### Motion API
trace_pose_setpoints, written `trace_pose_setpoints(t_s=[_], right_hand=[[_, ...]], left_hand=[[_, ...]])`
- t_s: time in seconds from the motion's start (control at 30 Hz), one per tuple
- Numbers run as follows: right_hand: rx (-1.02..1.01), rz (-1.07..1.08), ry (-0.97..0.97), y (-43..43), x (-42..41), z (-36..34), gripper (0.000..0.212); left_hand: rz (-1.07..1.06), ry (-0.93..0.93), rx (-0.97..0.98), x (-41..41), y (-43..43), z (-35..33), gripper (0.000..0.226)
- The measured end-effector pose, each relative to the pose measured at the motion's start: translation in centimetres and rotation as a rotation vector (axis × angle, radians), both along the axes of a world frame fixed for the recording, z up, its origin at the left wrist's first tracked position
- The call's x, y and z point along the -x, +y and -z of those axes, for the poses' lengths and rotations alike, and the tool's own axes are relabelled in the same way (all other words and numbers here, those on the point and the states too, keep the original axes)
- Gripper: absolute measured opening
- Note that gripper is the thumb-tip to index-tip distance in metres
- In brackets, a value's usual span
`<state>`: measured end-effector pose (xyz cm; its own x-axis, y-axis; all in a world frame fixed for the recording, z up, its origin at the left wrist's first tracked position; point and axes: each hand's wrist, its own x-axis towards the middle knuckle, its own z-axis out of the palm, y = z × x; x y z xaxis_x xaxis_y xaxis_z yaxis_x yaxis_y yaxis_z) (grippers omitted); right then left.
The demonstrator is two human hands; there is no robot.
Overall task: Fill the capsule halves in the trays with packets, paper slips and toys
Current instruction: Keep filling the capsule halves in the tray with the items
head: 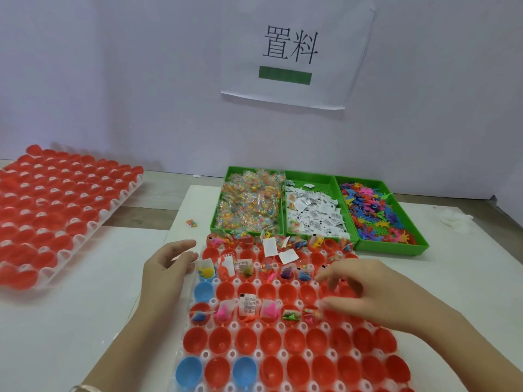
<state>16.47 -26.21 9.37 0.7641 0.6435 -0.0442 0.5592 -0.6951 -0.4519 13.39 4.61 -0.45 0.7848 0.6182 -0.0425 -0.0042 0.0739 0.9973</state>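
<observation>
Behind my white plastic tray [232, 354] of red capsule halves [271, 340], green plastic bins [393, 247] of clear packets [249, 202], paper slips [314, 213], toys [368, 210]; left hand [167, 264], right hand [365, 290] loose-fingered.

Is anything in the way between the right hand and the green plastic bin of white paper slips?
Nothing blocks the right hand. Between it and the green plastic bin of white paper slips lie only the far rows of red capsule halves, some with contents sticking up, probably low enough to pass over.

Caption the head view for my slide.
Right hand over a tray of capsule halves, left hand at its edge, green bins behind.
</observation>
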Motion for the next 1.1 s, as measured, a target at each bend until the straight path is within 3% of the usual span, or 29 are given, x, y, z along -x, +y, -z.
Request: trace_pose_setpoints(t_s=[0.1,0.2,0.27,0.37,0.53,0.67,0.8,1.1], right_hand=[[-0.172,0.17,-0.079,-1.4,-2.6,-1.6,0.034],[-0.425,0.452,-0.148,-3.9,-7.3,-1.5,0.009],[-0.543,0.651,-0.175,-5.6,-10.5,-0.2,0.007],[-0.504,0.881,-0.149,-7.4,-13.9,2.6,0.014],[-0.244,0.879,-0.178,-7.9,-17.0,5.0,0.032],[-0.058,0.736,-0.134,-7.0,-18.6,4.5,0.075],[0.133,0.69,-0.195,-6.3,-19.3,5.0,0.058],[-0.052,0.74,-0.251,-7.2,-18.3,4.9,0.033]], left_hand=[[0.007,0.009,-0.009,-0.2,-0.2,0.3,0.028],[0.02,0.023,-0.021,-0.5,0.0,0.4,0.027],[0.012,0.036,-0.053,-0.8,0.3,0.4,0.025],[0.01,0.059,-0.115,-1.1,0.4,0.3,0.023],[0.0,0.048,-0.163,-1.5,0.3,0.6,0.022],[0.018,0.044,-0.175,-1.6,0.6,0.9,0.021],[0.016,0.024,-0.211,-1.4,0.3,0.6,0.02],[0.01,0.011,-0.15,-1.3,-0.1,0.4,0.021]])
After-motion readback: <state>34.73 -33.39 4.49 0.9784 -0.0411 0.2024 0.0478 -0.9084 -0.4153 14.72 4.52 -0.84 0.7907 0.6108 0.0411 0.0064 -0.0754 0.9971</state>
